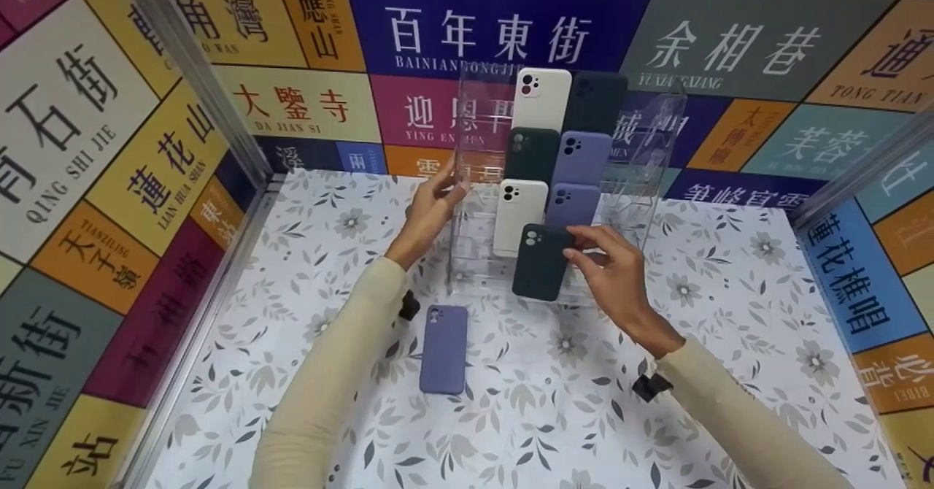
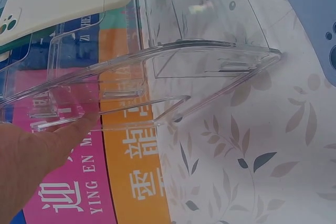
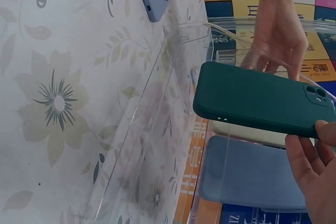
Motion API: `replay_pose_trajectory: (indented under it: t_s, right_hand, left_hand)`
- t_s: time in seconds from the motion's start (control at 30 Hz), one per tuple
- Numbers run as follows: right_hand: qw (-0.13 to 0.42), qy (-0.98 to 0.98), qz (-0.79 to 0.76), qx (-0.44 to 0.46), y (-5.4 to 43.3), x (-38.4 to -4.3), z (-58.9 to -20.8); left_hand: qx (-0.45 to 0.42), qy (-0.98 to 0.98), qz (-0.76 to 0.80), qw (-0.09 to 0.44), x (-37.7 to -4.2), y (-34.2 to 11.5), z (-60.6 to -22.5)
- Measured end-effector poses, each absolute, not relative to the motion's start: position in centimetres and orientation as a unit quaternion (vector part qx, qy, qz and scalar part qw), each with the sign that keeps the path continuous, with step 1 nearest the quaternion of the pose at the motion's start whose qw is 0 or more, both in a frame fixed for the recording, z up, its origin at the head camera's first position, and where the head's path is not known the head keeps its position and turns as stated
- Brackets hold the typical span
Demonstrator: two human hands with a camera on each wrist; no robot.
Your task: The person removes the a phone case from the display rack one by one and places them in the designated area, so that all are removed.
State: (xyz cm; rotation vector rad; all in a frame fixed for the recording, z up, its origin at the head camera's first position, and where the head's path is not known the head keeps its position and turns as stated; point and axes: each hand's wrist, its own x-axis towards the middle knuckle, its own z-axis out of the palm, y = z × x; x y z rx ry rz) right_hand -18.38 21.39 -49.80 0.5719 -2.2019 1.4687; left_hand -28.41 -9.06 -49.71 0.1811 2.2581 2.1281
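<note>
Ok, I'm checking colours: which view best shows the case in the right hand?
The right wrist view: the green case appears large, its colour plain. The head view shows it smaller and darker; the left wrist view doesn't clearly show it.

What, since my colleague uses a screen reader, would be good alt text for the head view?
A person's right hand pinches a dark green phone case in front of a clear rack holding six white, purple and dark cases; the left hand holds the rack's left side. Another purple case lies on the flower-patterned table.
</note>
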Motion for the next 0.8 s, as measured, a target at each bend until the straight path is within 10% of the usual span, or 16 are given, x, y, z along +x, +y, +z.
replay_pose_trajectory:
  t_s: [0.8]
  right_hand:
    - [-0.015,-0.809,0.584,0.064,21.8,-16.1,-50.2]
  left_hand:
    - [0.061,0.733,0.677,0.015,-28.2,-9.1,-49.5]
